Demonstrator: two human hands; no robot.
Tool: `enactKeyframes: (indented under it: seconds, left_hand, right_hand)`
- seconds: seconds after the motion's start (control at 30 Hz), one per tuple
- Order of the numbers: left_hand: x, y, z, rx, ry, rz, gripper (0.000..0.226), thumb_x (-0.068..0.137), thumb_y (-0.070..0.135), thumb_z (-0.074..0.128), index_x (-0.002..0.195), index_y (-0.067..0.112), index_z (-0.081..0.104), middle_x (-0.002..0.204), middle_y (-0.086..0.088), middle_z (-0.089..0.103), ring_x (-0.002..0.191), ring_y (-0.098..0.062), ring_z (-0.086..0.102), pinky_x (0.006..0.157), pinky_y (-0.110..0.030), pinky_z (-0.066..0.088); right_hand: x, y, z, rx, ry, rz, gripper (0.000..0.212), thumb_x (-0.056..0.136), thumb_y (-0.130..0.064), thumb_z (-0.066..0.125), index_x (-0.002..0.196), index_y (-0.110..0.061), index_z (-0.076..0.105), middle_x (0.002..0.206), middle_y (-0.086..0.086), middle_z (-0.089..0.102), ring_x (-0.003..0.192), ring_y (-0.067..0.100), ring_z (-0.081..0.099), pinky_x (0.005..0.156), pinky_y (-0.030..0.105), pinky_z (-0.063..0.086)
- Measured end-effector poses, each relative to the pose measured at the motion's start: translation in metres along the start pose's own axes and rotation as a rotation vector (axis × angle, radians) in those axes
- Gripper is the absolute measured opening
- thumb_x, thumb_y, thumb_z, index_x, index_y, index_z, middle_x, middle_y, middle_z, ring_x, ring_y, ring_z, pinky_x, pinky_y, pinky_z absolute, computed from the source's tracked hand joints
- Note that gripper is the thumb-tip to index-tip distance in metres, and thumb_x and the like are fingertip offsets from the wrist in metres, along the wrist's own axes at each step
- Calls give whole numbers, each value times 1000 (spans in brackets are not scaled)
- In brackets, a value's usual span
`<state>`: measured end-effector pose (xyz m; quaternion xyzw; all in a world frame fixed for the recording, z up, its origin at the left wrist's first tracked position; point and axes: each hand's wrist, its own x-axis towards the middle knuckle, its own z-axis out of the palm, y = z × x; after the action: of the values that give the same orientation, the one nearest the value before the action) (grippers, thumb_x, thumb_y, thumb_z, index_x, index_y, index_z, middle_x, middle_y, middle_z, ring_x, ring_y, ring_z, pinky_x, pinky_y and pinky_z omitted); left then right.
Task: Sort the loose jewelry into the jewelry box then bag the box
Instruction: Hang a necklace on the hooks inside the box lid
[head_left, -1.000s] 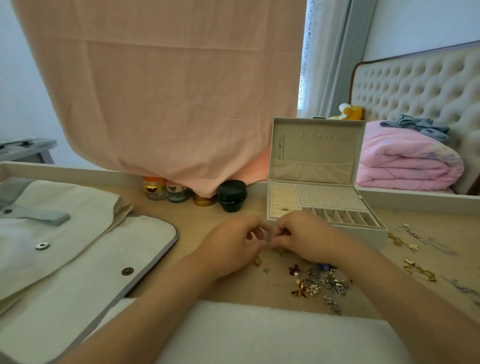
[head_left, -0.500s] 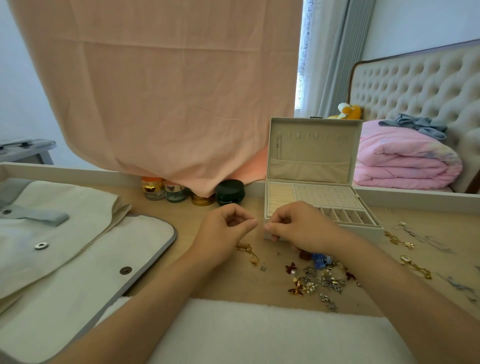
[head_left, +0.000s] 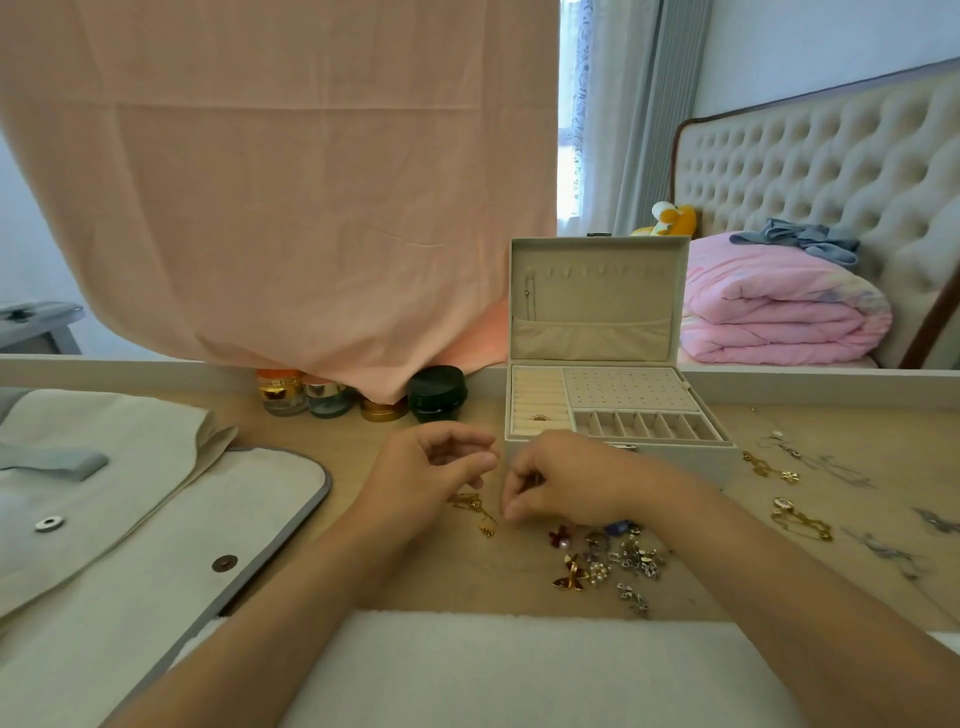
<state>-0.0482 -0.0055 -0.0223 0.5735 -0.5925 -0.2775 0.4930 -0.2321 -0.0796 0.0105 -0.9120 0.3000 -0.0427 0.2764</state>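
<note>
The cream jewelry box (head_left: 722, 457) stands open at the table's back, a ring (head_left: 540, 417) in its ring rolls. Just in front of it my right hand (head_left: 566, 483) curls its fingers round a small piece that is mostly hidden. My left hand (head_left: 426, 467) hovers beside it, loosely curled and holding nothing. A gold chain piece (head_left: 474, 506) lies on the table between and below the hands. A pile of loose jewelry (head_left: 608, 561) sits under my right wrist. The cream bag (head_left: 156, 519) with grey trim lies flat at the left.
Gold necklaces (head_left: 800, 525) and silver chains (head_left: 883, 551) are spread over the right of the table. Small jars (head_left: 332, 397) and a black pot (head_left: 436, 392) line the back edge under a hanging pink cloth. A white pad (head_left: 519, 665) covers the near edge.
My hands, joined on a small piece one second ago, have drawn apart. The gold chain piece now lies uncovered on the table between them.
</note>
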Motion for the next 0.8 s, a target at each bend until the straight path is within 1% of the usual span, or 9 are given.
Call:
enactKeyframes:
  seconds: [0.07, 0.13, 0.2, 0.3, 0.47, 0.53, 0.6, 0.67, 0.8]
  left_hand:
    - [2, 1, 0, 1, 10, 5, 13, 89, 24, 72, 102, 26, 74, 90, 8, 76, 75, -11, 70, 61, -21, 54]
    - [7, 6, 2, -10, 39, 13, 8, 91, 25, 69, 97, 25, 74, 88, 7, 75, 69, -10, 68, 58, -22, 51]
    - [15, 13, 5, 12, 64, 34, 7, 93, 26, 67, 96, 26, 74, 85, 7, 74, 67, -10, 65, 57, -22, 50]
    - [31, 26, 14, 34, 61, 56, 9, 93, 30, 68, 98, 28, 75, 85, 8, 74, 68, -10, 65, 57, -22, 52]
    - [63, 45, 39, -77, 10, -3, 13, 95, 33, 66, 97, 27, 77, 88, 7, 73, 66, -11, 64, 56, -21, 49]
    - [76, 50, 47, -110, -27, -31, 15, 96, 34, 64, 100, 28, 77, 93, 9, 73, 69, -11, 66, 58, -23, 51]
    - [88, 51, 53, -129, -48, -57, 14, 98, 34, 62, 101, 31, 76, 99, 10, 73, 74, -12, 69, 59, -24, 51]
    - [99, 51, 55, -155, -48, -81, 15, 99, 33, 60, 102, 31, 75, 96, 9, 74, 73, -12, 69, 58, -24, 51]
    - [116, 43, 54, -210, -33, -119, 16, 100, 29, 59, 103, 28, 75, 90, 7, 75, 67, -11, 66, 56, -24, 50]
  right_hand:
    - [-5, 1, -12, 166, 79, 18, 3, 93, -20, 71, 90, -20, 71, 71, -13, 73, 59, 3, 67, 56, 21, 51]
    - [-10, 5, -24, 297, 196, 30, 3, 93, -16, 70, 90, -17, 69, 75, -5, 75, 52, 10, 66, 46, 24, 49]
    - [-11, 14, -34, 326, 339, 45, 5, 93, -16, 71, 90, -20, 71, 74, -3, 74, 51, 12, 63, 47, 27, 52]
    - [-11, 28, -44, 320, 472, 127, 11, 95, -18, 67, 92, -26, 74, 60, -4, 67, 48, 9, 59, 49, 26, 53]
    - [-13, 47, -50, 369, 587, 190, 19, 96, -14, 65, 108, -26, 74, 70, 1, 66, 46, 11, 59, 46, 25, 51]
    - [-11, 54, -52, 372, 643, 207, 19, 92, -13, 70, 105, -26, 73, 72, -2, 67, 47, 12, 60, 47, 27, 52]
    - [-9, 59, -56, 335, 680, 255, 11, 88, -15, 75, 90, -26, 72, 64, -5, 68, 45, 9, 60, 47, 25, 52]
    - [-7, 63, -61, 329, 692, 281, 9, 87, -15, 76, 85, -23, 72, 59, -5, 69, 44, 9, 62, 46, 26, 52]
    - [3, 70, -71, 331, 652, 303, 6, 88, -12, 75, 89, -17, 72, 75, 4, 74, 51, 14, 67, 53, 31, 59]
